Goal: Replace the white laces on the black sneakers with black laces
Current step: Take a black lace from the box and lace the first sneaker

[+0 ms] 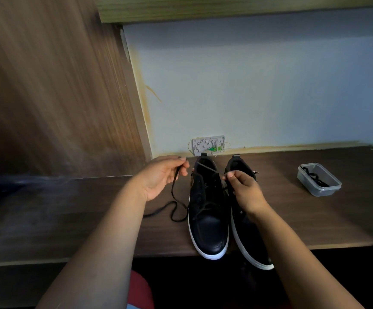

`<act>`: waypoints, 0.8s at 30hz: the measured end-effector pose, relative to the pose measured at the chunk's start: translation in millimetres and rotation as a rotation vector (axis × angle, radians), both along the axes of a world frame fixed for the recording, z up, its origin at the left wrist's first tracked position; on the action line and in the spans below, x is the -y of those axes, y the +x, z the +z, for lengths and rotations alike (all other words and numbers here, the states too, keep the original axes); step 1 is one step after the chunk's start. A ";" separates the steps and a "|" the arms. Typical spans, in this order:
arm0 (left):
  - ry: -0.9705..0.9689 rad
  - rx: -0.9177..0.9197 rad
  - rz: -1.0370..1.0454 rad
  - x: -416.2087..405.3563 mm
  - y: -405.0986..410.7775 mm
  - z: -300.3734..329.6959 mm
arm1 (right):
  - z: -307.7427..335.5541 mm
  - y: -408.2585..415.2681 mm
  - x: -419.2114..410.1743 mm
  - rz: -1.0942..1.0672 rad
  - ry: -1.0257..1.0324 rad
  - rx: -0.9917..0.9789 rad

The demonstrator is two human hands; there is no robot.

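The two black sneakers stand side by side on the wooden surface [91,219], toes toward the person and overhanging the near edge. The left sneaker [208,221] carries a black lace [174,197] through its lower eyelets. The right sneaker [248,241] shows no lace that can be made out; its throat is partly hidden behind the right hand.

The left hand [161,177] is raised just left of the left sneaker's collar. Its thumb and fingers [182,169] pinch one end of the black lace. From the pinch the lace hangs down, loops on the surface beside the sneaker and trails off to the left. The right hand [243,188] is held over the tongues of the two sneakers. Its thumb and forefinger pinch the other end of the lace, and a taut stretch runs across the left sneaker's opening between the hands.

Step in hand, as judged: lacing the left sneaker with the black lace, near the upper eyelets. The next move calls for feeding a lace tip through the next free eyelet and then drawing both ends to even tension.

Farther right, well apart from the sneakers, a clear plastic container [319,182] holds another black lace [315,177]. At the rear, a white wall box [208,144] sits where the surface meets the wall.
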State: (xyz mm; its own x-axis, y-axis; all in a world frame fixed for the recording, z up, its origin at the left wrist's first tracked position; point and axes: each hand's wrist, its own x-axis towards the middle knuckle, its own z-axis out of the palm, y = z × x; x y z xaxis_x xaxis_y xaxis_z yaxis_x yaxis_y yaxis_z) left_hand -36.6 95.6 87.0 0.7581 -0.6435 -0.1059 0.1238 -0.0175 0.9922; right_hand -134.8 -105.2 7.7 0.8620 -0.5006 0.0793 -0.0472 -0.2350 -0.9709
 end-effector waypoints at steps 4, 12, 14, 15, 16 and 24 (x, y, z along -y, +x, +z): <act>0.126 0.082 -0.109 10.1 -9.1 -6.1 | 13.8 -1.1 -21.1 0.146 -0.383 0.138; 0.021 -0.070 -0.003 2.2 0.0 -2.0 | 7.6 -1.2 1.2 -0.122 0.106 0.135; -0.035 -0.148 0.049 -2.7 3.9 -1.9 | 9.2 -2.5 11.8 -0.186 0.042 0.050; -0.082 -0.197 0.077 -3.8 5.0 -1.8 | 10.5 -2.8 13.8 -0.199 -0.036 0.035; -0.149 -0.250 0.116 -4.1 5.8 -1.2 | 12.1 -3.7 13.9 -0.208 -0.141 0.035; -0.730 -0.467 0.485 0.5 15.9 -4.7 | -1.8 -2.6 5.8 0.002 -0.470 -0.074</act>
